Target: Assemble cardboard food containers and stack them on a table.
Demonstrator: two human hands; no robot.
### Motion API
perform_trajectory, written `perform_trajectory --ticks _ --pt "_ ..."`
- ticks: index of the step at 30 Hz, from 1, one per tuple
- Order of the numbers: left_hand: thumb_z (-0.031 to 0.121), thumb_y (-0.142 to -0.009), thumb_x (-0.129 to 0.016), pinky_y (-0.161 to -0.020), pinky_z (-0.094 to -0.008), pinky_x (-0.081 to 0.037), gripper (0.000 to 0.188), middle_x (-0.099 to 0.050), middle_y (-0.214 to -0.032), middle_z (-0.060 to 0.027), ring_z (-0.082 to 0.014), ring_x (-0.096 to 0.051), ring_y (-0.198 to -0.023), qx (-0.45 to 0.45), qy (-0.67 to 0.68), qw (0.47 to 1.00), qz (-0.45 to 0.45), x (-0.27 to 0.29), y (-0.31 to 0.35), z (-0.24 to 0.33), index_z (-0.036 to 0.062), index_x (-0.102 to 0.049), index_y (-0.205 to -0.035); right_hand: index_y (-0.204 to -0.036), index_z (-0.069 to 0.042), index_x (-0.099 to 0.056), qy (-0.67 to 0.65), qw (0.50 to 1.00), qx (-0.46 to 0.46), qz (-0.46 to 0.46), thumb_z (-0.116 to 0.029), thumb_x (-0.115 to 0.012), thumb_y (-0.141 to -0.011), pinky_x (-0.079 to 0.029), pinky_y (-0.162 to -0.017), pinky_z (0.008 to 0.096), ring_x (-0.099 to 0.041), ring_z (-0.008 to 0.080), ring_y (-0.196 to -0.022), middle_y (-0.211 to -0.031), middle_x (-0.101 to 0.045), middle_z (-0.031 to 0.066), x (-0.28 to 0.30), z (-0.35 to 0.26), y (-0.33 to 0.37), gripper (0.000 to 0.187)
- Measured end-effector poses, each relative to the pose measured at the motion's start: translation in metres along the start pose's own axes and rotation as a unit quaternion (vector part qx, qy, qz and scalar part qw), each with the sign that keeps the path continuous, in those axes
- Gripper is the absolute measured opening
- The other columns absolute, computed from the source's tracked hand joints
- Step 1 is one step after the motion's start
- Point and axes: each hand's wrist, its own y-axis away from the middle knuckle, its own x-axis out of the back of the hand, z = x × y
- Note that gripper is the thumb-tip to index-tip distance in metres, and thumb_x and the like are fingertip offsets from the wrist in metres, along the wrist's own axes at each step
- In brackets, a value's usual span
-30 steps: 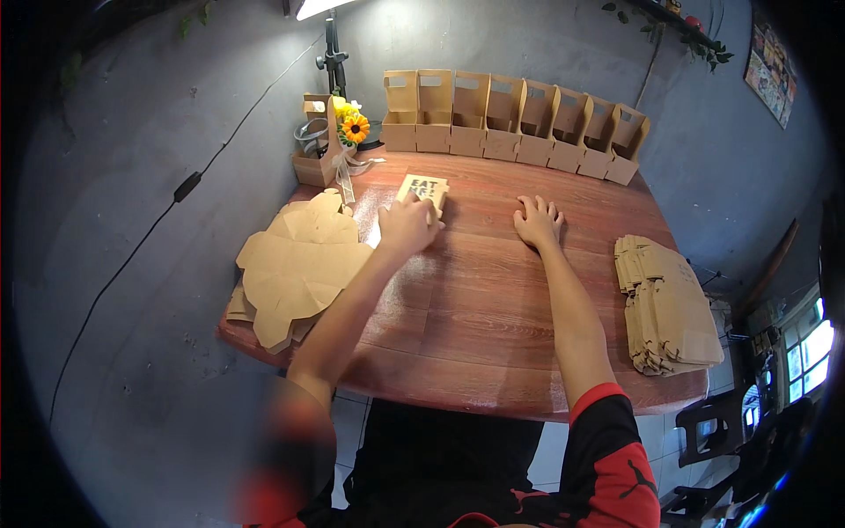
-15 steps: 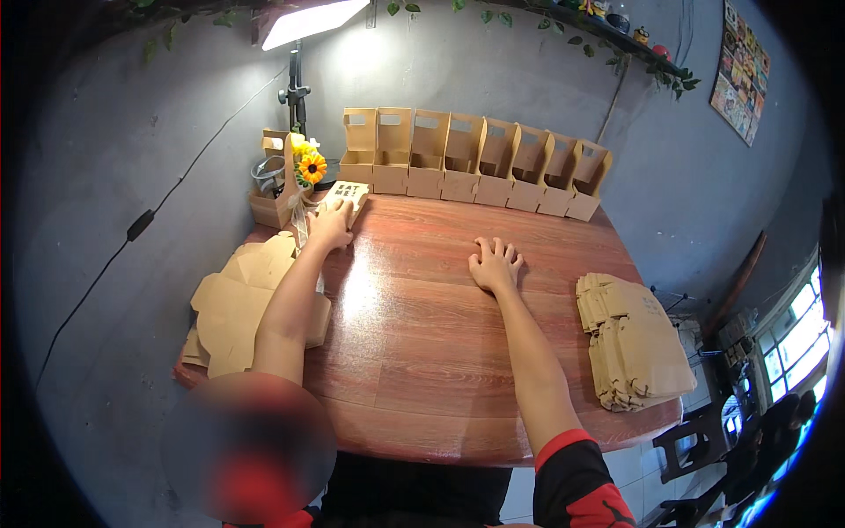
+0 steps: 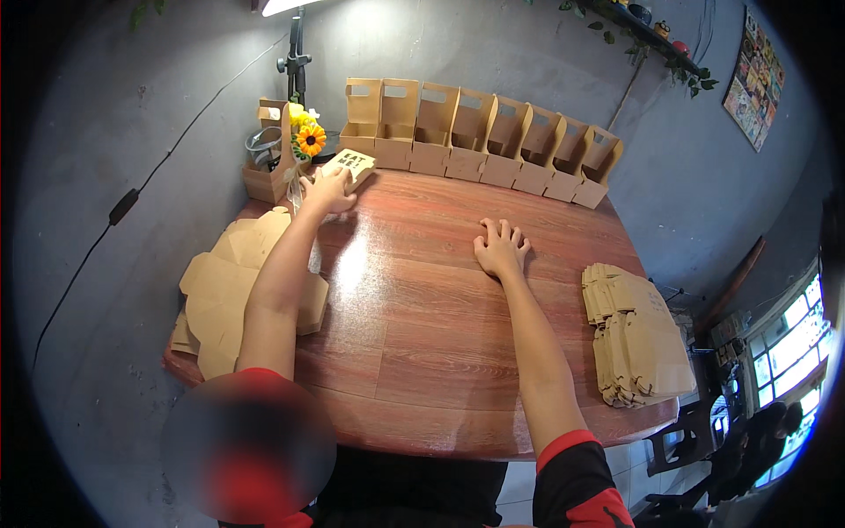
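My left hand (image 3: 328, 191) reaches to the back left of the table. Its fingers are spread, and the fingertips touch the near edge of a small stack of printed kraft cardboard pieces (image 3: 361, 161) with dark lettering on top. Whether it is a stack or one thick box is hard to tell. My right hand (image 3: 502, 251) rests palm down on the wooden table (image 3: 422, 326), fingers apart, with nothing in it. Under and beside my left forearm lie flat, unfolded cardboard box blanks (image 3: 220, 304), partly hidden by the arm.
A row of several folded cardboard carriers (image 3: 431, 145) lines the back edge. A carrier with cables (image 3: 264, 176) and yellow-orange flowers (image 3: 310, 139) stands at back left by a lamp stand (image 3: 296, 66). Stacked flat cardboard pieces (image 3: 647, 339) lie at right. A plastic chair (image 3: 687, 436) is beyond.
The view has tilted slightly, so the tabletop things sit higher in the picture. My left hand has shifted a little against the small stack. My right hand stays on the table.
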Motion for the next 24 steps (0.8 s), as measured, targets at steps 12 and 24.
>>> perform_trajectory --ticks 12,24 --pt "0.012 -0.088 -0.066 -0.110 -0.0707 -0.031 0.071 -0.034 -0.163 -0.0062 -0.0386 -0.044 -0.139 -0.002 -0.013 0.999 0.048 -0.011 0.013 -0.032 0.0382 -0.044 -0.151 -0.147 -0.025 -0.048 0.004 1.000 -0.005 0.009 -0.038 -0.047 -0.094 -0.013 -0.120 0.0635 -0.027 0.0376 -0.146 -0.157 -0.038 0.0121 -0.002 0.000 -0.001 0.055" --pt "0.029 -0.088 -0.070 -0.110 -0.0737 -0.028 0.080 -0.022 -0.166 -0.0145 -0.0462 -0.032 -0.146 0.067 -0.004 0.998 0.002 -0.009 -0.001 -0.014 0.0434 -0.033 -0.157 -0.146 -0.025 -0.048 0.007 1.000 0.004 0.020 -0.038 -0.046 -0.094 -0.014 -0.120 0.0633 -0.029 0.0380 -0.145 -0.155 -0.039 0.0123 -0.004 0.002 -0.002 0.054"
